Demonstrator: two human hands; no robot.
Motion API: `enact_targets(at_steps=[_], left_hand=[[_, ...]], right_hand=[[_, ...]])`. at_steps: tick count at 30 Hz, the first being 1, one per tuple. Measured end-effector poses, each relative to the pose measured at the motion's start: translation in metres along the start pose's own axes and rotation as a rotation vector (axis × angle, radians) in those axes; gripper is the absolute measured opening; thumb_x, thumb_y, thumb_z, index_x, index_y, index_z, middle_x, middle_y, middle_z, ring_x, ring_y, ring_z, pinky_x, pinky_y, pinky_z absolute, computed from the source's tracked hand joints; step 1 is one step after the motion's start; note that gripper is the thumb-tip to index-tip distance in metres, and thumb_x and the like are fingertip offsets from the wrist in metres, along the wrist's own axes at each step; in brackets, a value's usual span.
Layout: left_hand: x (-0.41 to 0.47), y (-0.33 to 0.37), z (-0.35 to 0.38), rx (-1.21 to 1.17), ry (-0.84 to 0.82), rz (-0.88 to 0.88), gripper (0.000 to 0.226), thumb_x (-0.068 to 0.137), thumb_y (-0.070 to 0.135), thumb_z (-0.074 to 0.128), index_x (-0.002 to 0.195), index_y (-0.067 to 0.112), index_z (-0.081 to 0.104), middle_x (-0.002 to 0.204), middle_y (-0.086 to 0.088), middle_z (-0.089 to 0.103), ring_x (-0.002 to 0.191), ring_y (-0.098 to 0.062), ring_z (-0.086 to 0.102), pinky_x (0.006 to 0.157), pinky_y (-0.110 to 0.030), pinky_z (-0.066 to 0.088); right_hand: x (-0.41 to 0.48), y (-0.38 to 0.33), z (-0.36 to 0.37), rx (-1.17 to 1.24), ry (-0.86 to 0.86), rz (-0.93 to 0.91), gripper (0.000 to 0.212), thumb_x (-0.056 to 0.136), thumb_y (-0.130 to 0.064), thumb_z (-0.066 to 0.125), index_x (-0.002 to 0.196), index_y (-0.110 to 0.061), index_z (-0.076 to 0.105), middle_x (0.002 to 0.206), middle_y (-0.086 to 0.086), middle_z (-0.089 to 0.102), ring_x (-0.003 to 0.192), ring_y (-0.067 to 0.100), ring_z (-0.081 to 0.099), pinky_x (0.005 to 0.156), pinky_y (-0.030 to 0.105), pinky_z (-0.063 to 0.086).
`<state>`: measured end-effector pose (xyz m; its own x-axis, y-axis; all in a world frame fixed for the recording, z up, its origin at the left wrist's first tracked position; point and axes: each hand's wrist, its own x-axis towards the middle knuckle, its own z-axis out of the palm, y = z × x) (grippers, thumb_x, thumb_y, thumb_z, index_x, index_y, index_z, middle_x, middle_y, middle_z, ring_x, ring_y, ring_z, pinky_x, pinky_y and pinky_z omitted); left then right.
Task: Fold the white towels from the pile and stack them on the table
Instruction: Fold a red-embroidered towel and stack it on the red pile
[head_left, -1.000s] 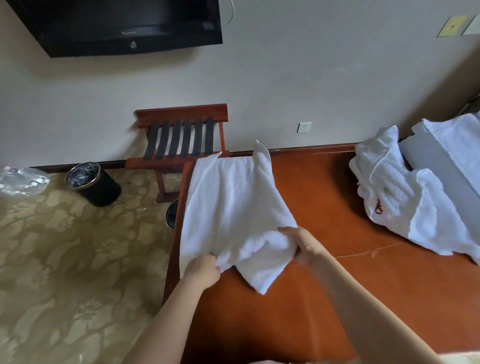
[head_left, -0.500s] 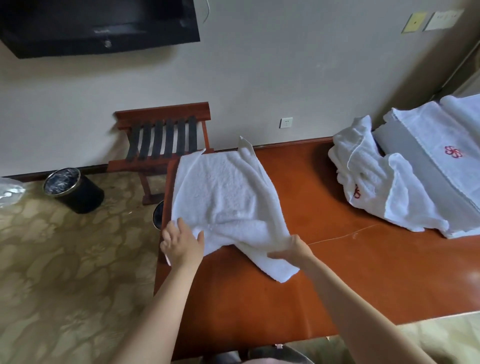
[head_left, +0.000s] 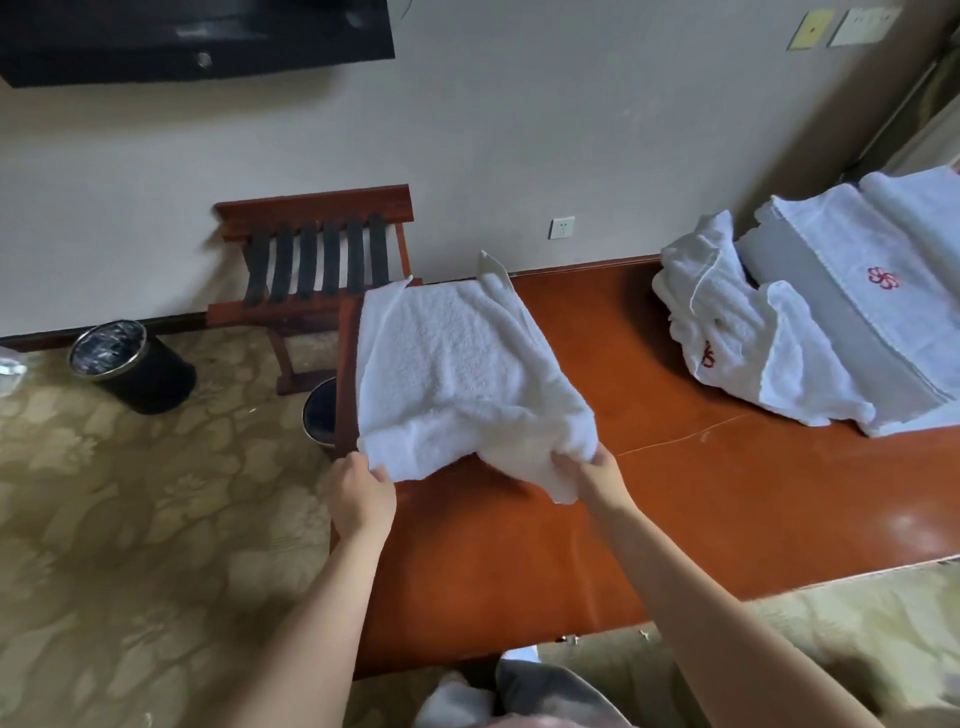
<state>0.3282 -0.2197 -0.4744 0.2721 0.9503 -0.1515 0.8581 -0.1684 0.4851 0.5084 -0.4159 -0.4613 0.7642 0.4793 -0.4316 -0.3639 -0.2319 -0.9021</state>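
Note:
A white towel lies spread at the left end of the brown table, its near edge lifted and rumpled. My left hand grips the towel's near left corner at the table's left edge. My right hand grips the near right corner, where a bunched flap hangs down. At the right end of the table sits the pile of white towels, some with a red emblem, beside a flat folded one.
A wooden luggage rack stands against the wall behind the table's left end. A black bin sits on the patterned floor, another bin is tucked beside the table. A dark television hangs on the wall.
My left hand went from resting flat on the towel to gripping its near left corner. The right hand moved up and took the near right corner, lifting the near edge.

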Motion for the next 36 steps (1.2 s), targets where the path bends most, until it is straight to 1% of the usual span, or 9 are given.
enact_targets(at_steps=[3, 10, 14, 17, 20, 23, 26, 30, 36], left_hand=[[-0.004, 0.007, -0.012, -0.028, 0.138, 0.105, 0.011, 0.091, 0.008, 0.051, 0.084, -0.001, 0.053, 0.090, -0.018, 0.057, 0.080, -0.031, 0.053, 0.065, -0.041, 0.046], [-0.018, 0.005, -0.042, -0.243, 0.289, 0.218, 0.021, 0.098, 0.014, 0.044, 0.102, -0.005, 0.049, 0.066, -0.024, 0.059, 0.061, -0.041, 0.059, 0.053, -0.047, 0.049], [-0.025, -0.012, -0.024, -0.227, 0.076, -0.017, 0.021, 0.098, 0.019, 0.043, 0.108, 0.000, 0.043, 0.084, -0.015, 0.054, 0.075, -0.033, 0.057, 0.059, -0.036, 0.040], [-0.035, -0.035, -0.002, -0.212, -0.211, -0.240, 0.033, 0.092, 0.020, 0.054, 0.112, 0.000, 0.038, 0.101, -0.011, 0.053, 0.083, -0.030, 0.054, 0.066, -0.039, 0.044], [-0.049, -0.054, 0.009, -0.226, -0.357, -0.366, 0.057, 0.087, 0.022, 0.064, 0.128, 0.001, 0.030, 0.120, -0.014, 0.051, 0.099, -0.031, 0.055, 0.073, -0.037, 0.044], [-0.058, -0.067, 0.011, -0.181, -0.369, -0.324, 0.070, 0.088, 0.018, 0.062, 0.142, 0.001, 0.021, 0.130, -0.017, 0.048, 0.103, -0.031, 0.053, 0.071, -0.034, 0.040], [-0.059, -0.069, 0.005, -0.322, -0.246, -0.237, 0.062, 0.090, 0.011, 0.058, 0.143, 0.005, 0.026, 0.136, -0.016, 0.047, 0.114, -0.033, 0.053, 0.076, -0.031, 0.041], [-0.061, -0.063, -0.006, -0.353, -0.103, -0.118, 0.070, 0.093, 0.016, 0.057, 0.151, 0.014, 0.018, 0.147, -0.013, 0.041, 0.126, -0.033, 0.048, 0.090, -0.036, 0.046], [-0.099, -0.091, 0.005, 0.138, -0.390, 0.023, 0.068, 0.095, 0.022, 0.049, 0.152, 0.025, 0.011, 0.139, -0.009, 0.049, 0.108, -0.028, 0.059, 0.071, -0.031, 0.050]], right_hand=[[-0.005, -0.024, 0.008, 0.041, 0.062, -0.056, 0.017, 0.092, -0.010, 0.054, 0.107, -0.015, 0.064, 0.096, 0.004, 0.072, 0.087, 0.019, 0.069, 0.073, 0.033, 0.056], [-0.015, -0.040, 0.002, 0.038, 0.296, 0.031, 0.021, 0.080, -0.036, 0.061, 0.086, -0.017, 0.065, 0.075, -0.002, 0.060, 0.068, 0.016, 0.057, 0.060, 0.026, 0.045], [-0.009, -0.010, -0.001, -0.228, 0.355, 0.088, 0.024, 0.082, -0.028, 0.068, 0.088, -0.010, 0.053, 0.077, 0.001, 0.053, 0.072, 0.021, 0.051, 0.060, 0.030, 0.039], [-0.015, 0.017, -0.003, -0.583, 0.224, 0.199, 0.038, 0.080, -0.030, 0.071, 0.100, -0.015, 0.043, 0.082, -0.004, 0.050, 0.077, 0.020, 0.052, 0.058, 0.030, 0.038], [-0.023, 0.043, -0.008, -0.963, 0.136, 0.276, 0.033, 0.082, -0.036, 0.065, 0.101, -0.016, 0.047, 0.093, 0.001, 0.055, 0.094, 0.026, 0.054, 0.074, 0.032, 0.042], [-0.033, 0.056, -0.016, -0.968, 0.198, 0.259, 0.013, 0.084, -0.028, 0.056, 0.092, -0.019, 0.051, 0.091, 0.003, 0.058, 0.087, 0.026, 0.057, 0.069, 0.031, 0.043], [-0.037, 0.053, -0.019, -0.585, 0.241, 0.097, 0.005, 0.089, -0.019, 0.053, 0.092, -0.015, 0.052, 0.084, 0.002, 0.057, 0.070, 0.018, 0.052, 0.058, 0.029, 0.038], [-0.042, 0.042, -0.021, -0.377, 0.346, -0.027, 0.022, 0.092, -0.020, 0.050, 0.072, -0.012, 0.044, 0.066, 0.000, 0.043, 0.060, 0.017, 0.038, 0.053, 0.032, 0.030], [-0.071, 0.062, -0.060, -0.852, 0.214, 0.162, 0.016, 0.084, -0.028, 0.057, 0.090, -0.014, 0.056, 0.077, 0.001, 0.059, 0.067, 0.020, 0.057, 0.052, 0.028, 0.040]])
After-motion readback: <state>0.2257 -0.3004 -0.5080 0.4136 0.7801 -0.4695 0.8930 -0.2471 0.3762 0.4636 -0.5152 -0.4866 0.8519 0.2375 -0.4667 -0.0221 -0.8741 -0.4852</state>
